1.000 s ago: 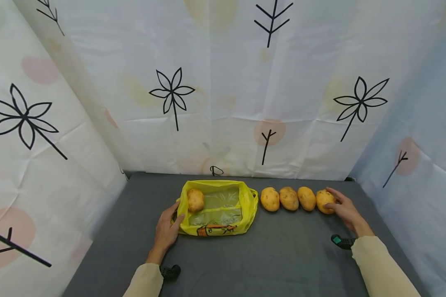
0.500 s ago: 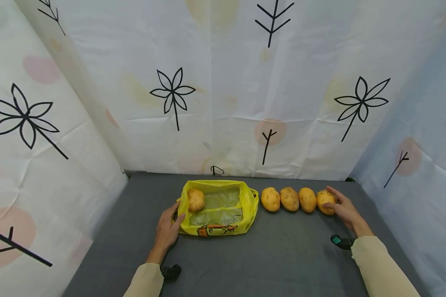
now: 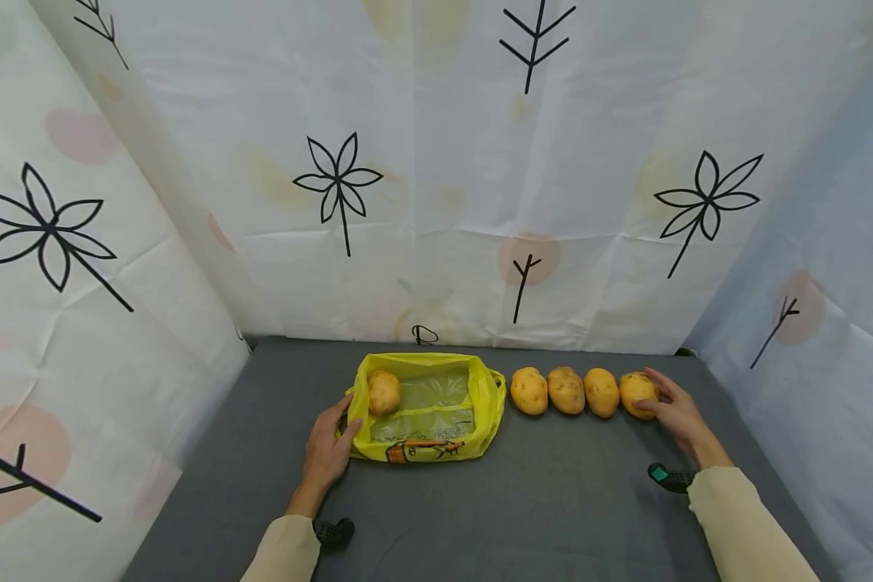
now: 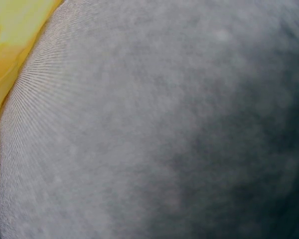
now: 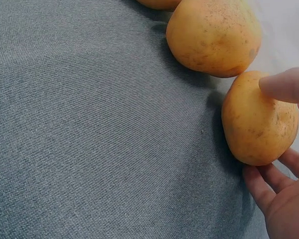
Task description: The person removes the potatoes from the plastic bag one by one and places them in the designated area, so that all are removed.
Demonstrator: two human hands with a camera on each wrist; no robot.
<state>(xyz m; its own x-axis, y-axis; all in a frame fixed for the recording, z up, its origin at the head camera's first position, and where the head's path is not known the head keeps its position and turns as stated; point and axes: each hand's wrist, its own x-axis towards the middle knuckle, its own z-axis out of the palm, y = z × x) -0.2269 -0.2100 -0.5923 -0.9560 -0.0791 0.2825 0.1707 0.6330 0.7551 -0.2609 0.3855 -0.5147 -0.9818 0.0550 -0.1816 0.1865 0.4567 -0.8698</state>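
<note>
A yellow plastic bag [image 3: 485, 420] lies with its mouth spread wide. One potato [image 3: 383, 393] sits inside, at the left end. At the bag's left rim is my left hand [image 3: 326, 453], thumb and fingers holding the edge; part of the grip is hidden. My right hand [image 3: 676, 414] holds the rightmost potato [image 3: 636, 394] of a row. In the right wrist view the thumb [image 5: 286, 85] lies across this potato [image 5: 254, 119] while the other fingers curl against its near side. Only a strip of the yellow bag [image 4: 15, 35] shows in the left wrist view.
Three more potatoes [image 3: 567, 390] stand in line between the bag and my right hand. All rest on a dark grey cloth-covered table [image 3: 495, 517]. White printed curtains [image 3: 436, 275] close off the back and both sides.
My right hand's fingertips have shifted very slightly on the rightmost potato. The left hand, the bag and the other potatoes look the same.
</note>
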